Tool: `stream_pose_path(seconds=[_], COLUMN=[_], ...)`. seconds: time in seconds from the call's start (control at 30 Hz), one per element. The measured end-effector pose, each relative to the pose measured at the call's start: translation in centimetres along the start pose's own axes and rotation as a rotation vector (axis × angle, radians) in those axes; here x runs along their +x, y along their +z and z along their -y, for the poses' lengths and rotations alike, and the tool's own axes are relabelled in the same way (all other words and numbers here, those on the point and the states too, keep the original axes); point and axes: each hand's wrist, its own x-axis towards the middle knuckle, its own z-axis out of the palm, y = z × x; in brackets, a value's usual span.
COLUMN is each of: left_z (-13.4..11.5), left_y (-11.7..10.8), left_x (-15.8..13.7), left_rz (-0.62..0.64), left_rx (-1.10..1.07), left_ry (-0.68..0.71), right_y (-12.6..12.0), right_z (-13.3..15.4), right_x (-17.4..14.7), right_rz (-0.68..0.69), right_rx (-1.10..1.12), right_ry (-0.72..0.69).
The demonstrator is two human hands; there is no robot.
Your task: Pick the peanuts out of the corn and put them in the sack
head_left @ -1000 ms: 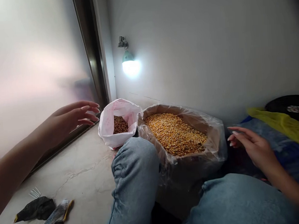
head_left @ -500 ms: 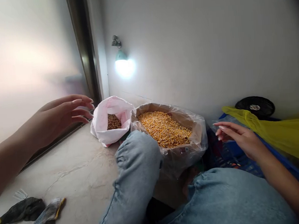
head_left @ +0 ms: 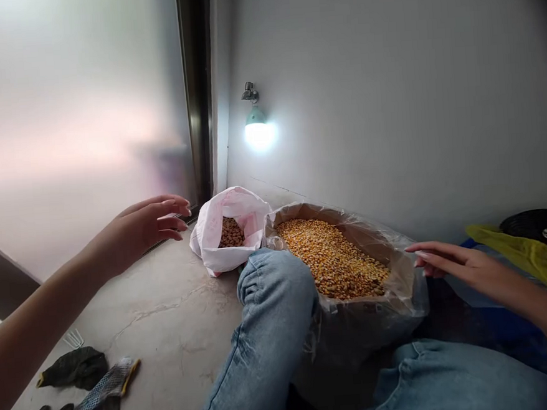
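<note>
My left hand (head_left: 146, 229) hovers left of a white sack (head_left: 233, 258), its fingers apart and nothing in them. Inside the sack lie brown pellets (head_left: 231, 231). To the right of it stands a clear plastic-covered bag (head_left: 405, 277) with a brown inner wall, filled with yellow corn kernels (head_left: 333, 257). My right hand (head_left: 450, 261) is at that bag's right rim, fingers stretched out; whether the fingertips touch the plastic I cannot tell.
A bulb (head_left: 257, 128) glows on the wall above the sack. Dark work gloves (head_left: 79, 368) and a small white fork-like tool (head_left: 73, 338) lie on the floor at left. My bent knee (head_left: 274, 286) is in front of the bags. Yellow mesh (head_left: 525, 256) and a round black object (head_left: 544, 230) sit at right.
The view has swung left, so the bags and lamp appear further right. My right hand has come closer to the corn bag's rim. My left hand stays raised beside the white sack.
</note>
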Motion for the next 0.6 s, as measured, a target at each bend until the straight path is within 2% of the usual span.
stream_pose_path(seconds=[0.13, 0.23, 0.37, 0.47, 0.53, 0.6], left_z=[0.5, 1.2, 3.4, 6.7, 9.5, 12.7], left_y=[2.3, 5.7, 12.3, 18.0, 21.9, 25.5], left_x=[3.1, 6.1, 11.5, 16.6, 19.7, 21.8], left_rz=[0.086, 0.183, 0.399, 0.578, 0.688, 0.827], left_rx=[0.008, 0.032, 0.080, 0.171, 0.284, 0.434], left_ry=[-0.064, -0.106, -0.174, -0.182, -0.148, -0.004], right_y=[-0.6, -0.7, 0.0, 1.5, 3.1, 5.2], right_z=[0.1, -0.3, -3.0, -5.9, -7.7, -8.8], right_x=[0.4, 1.5, 4.8, 7.9, 9.6, 10.6], right_rz=[0.093, 0.134, 0.220, 0.310, 0.367, 0.395], right_rx=[-0.027, -0.096, -0.186, -0.239, -0.293, -0.381], right_ry=[0.002, -0.001, -0.049, -0.109, -0.213, -0.398])
